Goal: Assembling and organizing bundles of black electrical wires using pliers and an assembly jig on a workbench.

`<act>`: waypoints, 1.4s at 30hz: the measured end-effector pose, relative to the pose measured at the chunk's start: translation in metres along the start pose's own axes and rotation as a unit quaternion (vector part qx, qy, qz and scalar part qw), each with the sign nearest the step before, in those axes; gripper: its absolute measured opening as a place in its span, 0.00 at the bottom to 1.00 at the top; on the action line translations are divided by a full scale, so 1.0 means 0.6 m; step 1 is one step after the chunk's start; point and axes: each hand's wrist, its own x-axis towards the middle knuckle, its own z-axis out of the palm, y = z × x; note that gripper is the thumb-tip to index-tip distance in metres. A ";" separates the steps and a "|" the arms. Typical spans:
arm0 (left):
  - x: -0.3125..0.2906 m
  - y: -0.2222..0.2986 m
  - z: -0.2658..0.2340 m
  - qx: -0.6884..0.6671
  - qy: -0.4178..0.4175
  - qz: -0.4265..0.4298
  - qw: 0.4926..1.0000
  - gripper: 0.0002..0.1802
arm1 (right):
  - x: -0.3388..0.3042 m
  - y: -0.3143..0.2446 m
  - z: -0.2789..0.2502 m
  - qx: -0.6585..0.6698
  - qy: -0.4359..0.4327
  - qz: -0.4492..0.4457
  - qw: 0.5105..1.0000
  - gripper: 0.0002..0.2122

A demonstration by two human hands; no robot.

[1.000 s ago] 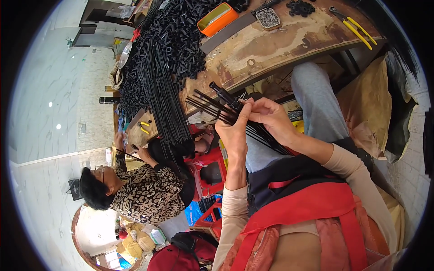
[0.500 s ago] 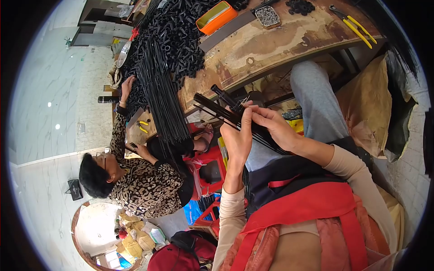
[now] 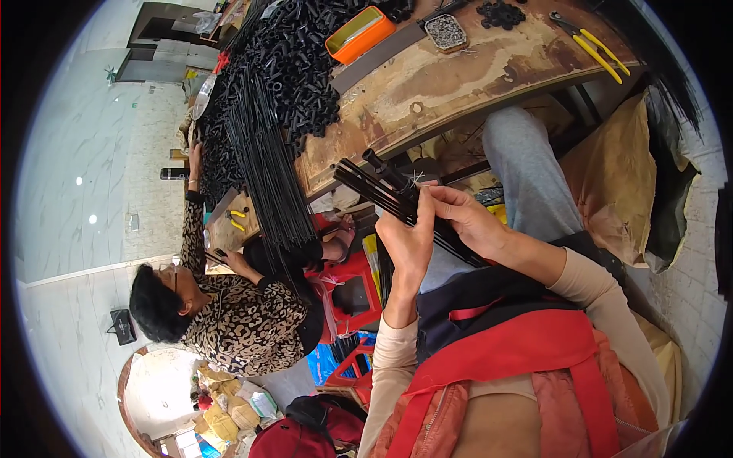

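My left hand (image 3: 406,243) is closed round a bundle of thin black rods (image 3: 365,191), which slants from upper left down toward my lap. A short black tube fitting (image 3: 387,171) lies along the top of the bundle, its open end pointing up and left. A few thin silvery pins (image 3: 418,177) stick out by my left thumb tip, close to the fitting. My right hand (image 3: 475,223) has its thumb and fingers pinched together beside those pins, meeting the left thumb. What sits between the right fingertips is too small and covered to make out.
A wooden bench (image 3: 450,84) carries heaped black fittings (image 3: 305,91), long black rods (image 3: 263,153), an orange box (image 3: 360,34), a dish of small metal pins (image 3: 447,33) and yellow-handled pliers (image 3: 595,53). A co-worker (image 3: 237,317) in a patterned top sits at left. A brown sack (image 3: 611,175) stands at right.
My hands have shifted slightly, and the bundle and fitting sit a little lower and more to the right. The co-worker's far hand has moved up and left.
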 end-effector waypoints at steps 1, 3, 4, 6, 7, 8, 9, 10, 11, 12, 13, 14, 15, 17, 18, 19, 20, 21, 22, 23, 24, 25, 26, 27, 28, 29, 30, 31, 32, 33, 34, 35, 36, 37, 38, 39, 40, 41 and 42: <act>0.002 -0.002 0.005 -0.010 -0.004 0.006 1.000 0.08 | -0.003 -0.005 0.000 0.005 0.002 -0.007 1.000 0.12; 0.006 0.005 0.013 -0.023 -0.010 0.000 1.000 0.07 | -0.002 0.004 -0.006 -0.024 0.040 -0.042 0.998 0.12; 0.006 0.008 0.010 -0.016 -0.007 -0.003 1.000 0.07 | -0.002 0.005 0.001 -0.042 0.038 -0.058 0.997 0.12; 0.008 0.013 0.034 0.004 -0.009 0.008 1.000 0.07 | -0.014 -0.010 -0.007 -0.019 0.045 -0.037 0.998 0.10; 0.003 0.020 0.037 0.021 -0.002 0.018 1.000 0.09 | -0.016 -0.010 -0.010 -0.037 0.020 -0.059 0.997 0.10; 0.001 0.025 0.046 0.011 -0.014 0.012 1.000 0.09 | -0.020 -0.016 -0.015 -0.010 0.006 -0.047 0.999 0.11; 0.000 0.035 0.048 0.005 -0.024 0.007 1.000 0.09 | -0.025 -0.023 -0.016 0.011 0.004 -0.035 0.999 0.12; 0.002 0.034 0.049 0.015 -0.045 0.011 0.999 0.09 | -0.027 -0.026 -0.021 -0.010 0.007 -0.045 0.999 0.14; 0.004 0.029 0.051 0.027 -0.067 0.014 0.997 0.09 | -0.031 -0.028 -0.030 -0.029 0.010 -0.054 0.998 0.16; 0.006 0.024 0.057 -0.011 -0.091 0.012 0.996 0.09 | -0.038 -0.040 -0.036 -0.031 0.005 -0.030 0.999 0.17; 0.013 0.020 0.067 -0.047 -0.116 0.008 0.992 0.09 | -0.043 -0.050 -0.040 0.016 0.034 -0.008 0.999 0.16; 0.034 0.014 0.072 -0.059 -0.155 0.004 0.986 0.09 | -0.035 -0.080 -0.062 -0.149 0.032 0.003 0.988 0.14; 0.047 0.010 0.069 -0.068 -0.194 -0.008 0.979 0.09 | -0.033 -0.114 -0.088 -0.303 0.032 0.022 0.952 0.12; 0.065 -0.001 0.059 -0.085 -0.189 -0.023 0.978 0.09 | -0.036 -0.217 -0.094 -0.709 0.073 -0.269 0.648 0.09; 0.067 -0.006 0.053 -0.098 -0.179 -0.036 0.978 0.09 | -0.038 -0.288 -0.085 -0.794 0.056 -0.396 0.458 0.10; 0.070 -0.009 0.052 -0.090 -0.170 -0.050 0.980 0.09 | -0.037 -0.342 -0.095 -0.883 0.112 -0.336 0.307 0.12; 0.066 -0.009 0.050 -0.123 -0.177 -0.057 0.975 0.08 | -0.038 -0.391 -0.116 -0.892 0.182 -0.339 0.238 0.15; 0.065 -0.008 0.044 -0.155 -0.185 -0.063 0.968 0.08 | -0.048 -0.431 -0.083 -0.886 0.289 -0.296 0.209 0.19; 0.065 -0.005 0.044 -0.148 -0.201 -0.053 0.967 0.09 | -0.049 -0.479 -0.164 -0.874 0.340 -0.314 0.146 0.21; 0.061 0.002 0.037 -0.137 -0.211 -0.042 0.967 0.10 | -0.052 -0.501 -0.187 -0.875 0.383 -0.244 0.166 0.21; 0.060 0.010 0.039 -0.142 -0.221 -0.035 0.964 0.10 | -0.054 -0.528 -0.214 -0.886 0.371 -0.220 0.168 0.21; 0.054 0.018 0.036 -0.149 -0.232 -0.026 0.961 0.10 | -0.054 -0.542 -0.235 -0.897 0.359 -0.195 0.169 0.21; 0.049 0.017 0.032 -0.155 -0.238 -0.016 0.959 0.08 | -0.059 -0.548 -0.246 -0.899 0.350 -0.194 0.177 0.21; 0.043 0.013 0.027 -0.160 -0.242 -0.004 0.957 0.07 | -0.055 -0.549 -0.246 -0.900 0.308 -0.246 0.185 0.20; 0.035 0.011 0.017 -0.169 -0.245 -0.001 0.955 0.08 | -0.053 -0.546 -0.244 -0.896 0.267 -0.298 0.191 0.20; 0.024 0.014 0.004 -0.167 -0.238 -0.002 0.957 0.08 | -0.059 -0.533 -0.241 -0.896 0.261 -0.302 0.194 0.20; 0.015 0.014 -0.006 -0.174 -0.233 0.006 0.957 0.08 | -0.062 -0.506 -0.220 -0.784 0.283 -0.336 0.439 0.19; 0.008 0.011 -0.012 -0.183 -0.230 0.015 0.956 0.09 | -0.066 -0.478 -0.199 -0.615 0.285 -0.343 0.650 0.18; 0.001 0.012 -0.017 -0.209 -0.240 0.017 0.948 0.09 | -0.073 -0.453 -0.170 -0.615 0.279 -0.344 0.653 0.18; -0.007 0.011 -0.024 -0.207 -0.237 0.018 0.949 0.09 | -0.085 -0.426 -0.132 -0.494 0.167 -0.246 0.817 0.17; -0.015 0.011 -0.031 -0.219 -0.250 0.002 0.943 0.09 | -0.095 -0.400 -0.093 -0.343 0.045 -0.132 0.929 0.17; -0.020 0.007 -0.034 -0.230 -0.265 -0.015 0.936 0.09 | -0.104 -0.376 -0.056 -0.386 0.058 -0.050 0.919 0.16; -0.027 -0.002 -0.034 -0.262 -0.279 0.007 0.924 0.10 | -0.106 -0.352 -0.021 -0.425 0.067 0.033 0.902 0.15; -0.035 -0.008 -0.026 -0.263 -0.285 0.011 0.922 0.10 | -0.111 -0.335 0.002 -0.448 0.094 0.098 0.884 0.14; -0.045 -0.015 -0.017 -0.347 -0.273 -0.012 0.897 0.12 | -0.115 -0.325 0.010 -0.443 0.065 0.141 0.883 0.14; -0.053 -0.018 -0.011 -0.426 -0.257 -0.038 0.867 0.13 | -0.115 -0.308 0.018 -0.443 0.067 0.139 0.883 0.14; -0.057 -0.016 -0.002 -0.449 -0.237 -0.046 0.860 0.17 | -0.114 -0.290 0.026 -0.526 0.027 0.108 0.843 0.14; -0.058 -0.010 0.000 -0.450 -0.239 -0.045 0.860 0.17 | -0.116 -0.277 0.035 -0.604 -0.013 0.077 0.794 0.14; -0.060 -0.002 0.000 -0.463 -0.223 -0.044 0.856 0.17 | -0.121 -0.270 0.049 -0.605 -0.013 0.077 0.793 0.14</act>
